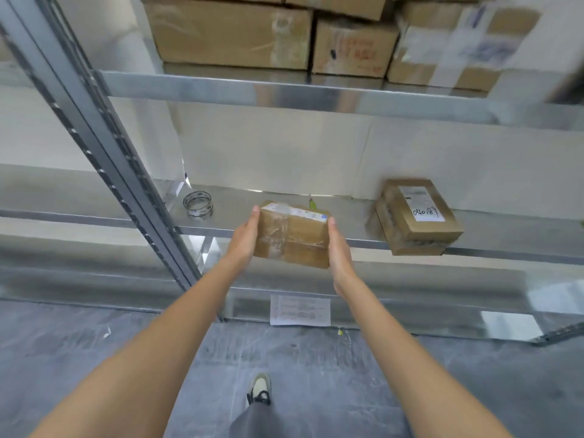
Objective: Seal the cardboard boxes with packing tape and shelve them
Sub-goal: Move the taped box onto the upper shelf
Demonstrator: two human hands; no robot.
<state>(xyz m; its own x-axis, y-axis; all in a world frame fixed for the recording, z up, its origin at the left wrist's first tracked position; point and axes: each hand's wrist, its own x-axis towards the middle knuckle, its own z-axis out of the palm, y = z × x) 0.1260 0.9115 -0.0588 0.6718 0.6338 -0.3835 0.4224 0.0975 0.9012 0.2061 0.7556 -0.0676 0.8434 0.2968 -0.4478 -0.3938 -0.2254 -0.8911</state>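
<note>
Tape roll [197,203] lies on metal shelf [347,213], left end. Left hand [244,240] and right hand [339,251] press flat against the sides of taped cardboard box [292,238], grip holding it at the shelf's front edge. Labelled box [414,216] sits right, overhanging the edge.

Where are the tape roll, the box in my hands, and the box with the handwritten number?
tape roll [198,202], head view, on its near rim
held box [292,237], head view, on its taped front face
numbered box [422,205], head view, on its white label
</note>
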